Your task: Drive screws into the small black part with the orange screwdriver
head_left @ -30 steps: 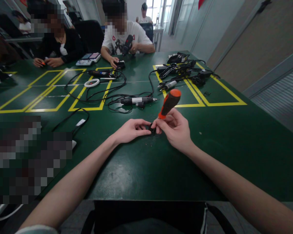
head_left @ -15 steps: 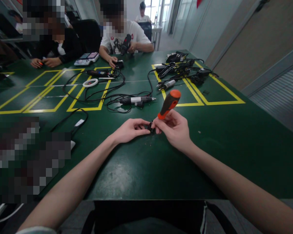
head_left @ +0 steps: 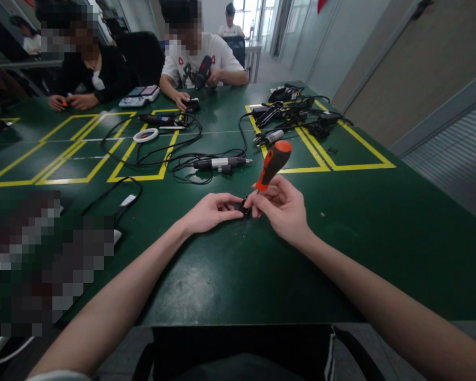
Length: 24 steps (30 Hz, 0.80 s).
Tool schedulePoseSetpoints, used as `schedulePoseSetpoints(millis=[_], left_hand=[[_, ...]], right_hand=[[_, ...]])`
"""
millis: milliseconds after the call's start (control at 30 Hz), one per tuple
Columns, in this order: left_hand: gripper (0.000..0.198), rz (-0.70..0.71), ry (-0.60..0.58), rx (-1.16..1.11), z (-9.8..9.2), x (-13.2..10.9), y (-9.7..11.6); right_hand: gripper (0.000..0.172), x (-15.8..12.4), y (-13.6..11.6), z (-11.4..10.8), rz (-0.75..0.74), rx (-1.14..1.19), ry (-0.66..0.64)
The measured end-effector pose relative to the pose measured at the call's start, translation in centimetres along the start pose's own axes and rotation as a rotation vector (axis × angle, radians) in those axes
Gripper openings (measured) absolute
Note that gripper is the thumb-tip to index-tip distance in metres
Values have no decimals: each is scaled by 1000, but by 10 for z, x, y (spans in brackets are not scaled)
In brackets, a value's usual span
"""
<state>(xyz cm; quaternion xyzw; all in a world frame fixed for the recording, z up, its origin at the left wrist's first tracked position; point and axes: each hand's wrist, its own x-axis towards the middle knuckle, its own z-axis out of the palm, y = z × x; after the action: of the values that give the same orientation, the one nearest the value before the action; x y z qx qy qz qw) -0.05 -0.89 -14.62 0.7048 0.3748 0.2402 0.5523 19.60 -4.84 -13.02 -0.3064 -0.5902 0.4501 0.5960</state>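
A screwdriver [head_left: 275, 165] with an orange and dark grey handle leans up and to the right out of my right hand [head_left: 284, 210]. The thumb and fingers of that hand are pinched at its lower end, and its tip is hidden by them. My left hand [head_left: 212, 212] rests on the green table [head_left: 222, 280], thumb and fingers closed on a small black part [head_left: 244, 208]. The part lies between both hands, mostly covered by fingertips, so its kind does not show. A few tiny specks lie on the table just in front of it.
Beyond my hands lies a corded electric screwdriver [head_left: 222, 163]. A white ring [head_left: 145, 135] sits further left, and tangled black cables and tools [head_left: 277, 114] are at the back right. Across the table a person [head_left: 206, 58] holds a black power tool. Blurred-out items lie at left.
The screwdriver's handle has tipped slightly, its top now a little higher and further left. Both hands stay nearly in place around the black part.
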Motion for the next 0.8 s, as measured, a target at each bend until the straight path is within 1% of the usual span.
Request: schedulePoseSetpoints(millis=[100, 167, 300, 433, 500, 567, 667, 800], left_hand=[[40, -8, 7, 6, 0, 0, 0], [41, -10, 6, 4, 0, 0, -1], [44, 4, 15, -5, 0, 1, -2], [38, 8, 17, -13, 1, 0, 0], [36, 7, 11, -11, 1, 0, 1], [35, 6, 4, -11, 1, 0, 2], [34, 1, -2, -18, 1, 0, 2], [39, 1, 19, -20, 2, 0, 0]], right_hand=[[33, -1, 0, 3, 9, 16, 58], [32, -2, -1, 4, 3, 7, 75], [26, -3, -1, 3, -43, -47, 21], [33, -3, 2, 1, -17, -32, -44], [32, -4, 5, 0, -9, -11, -58], [30, -4, 7, -1, -21, 20, -62], [31, -4, 7, 0, -28, 47, -61], [28, -3, 3, 0, -37, -39, -29]])
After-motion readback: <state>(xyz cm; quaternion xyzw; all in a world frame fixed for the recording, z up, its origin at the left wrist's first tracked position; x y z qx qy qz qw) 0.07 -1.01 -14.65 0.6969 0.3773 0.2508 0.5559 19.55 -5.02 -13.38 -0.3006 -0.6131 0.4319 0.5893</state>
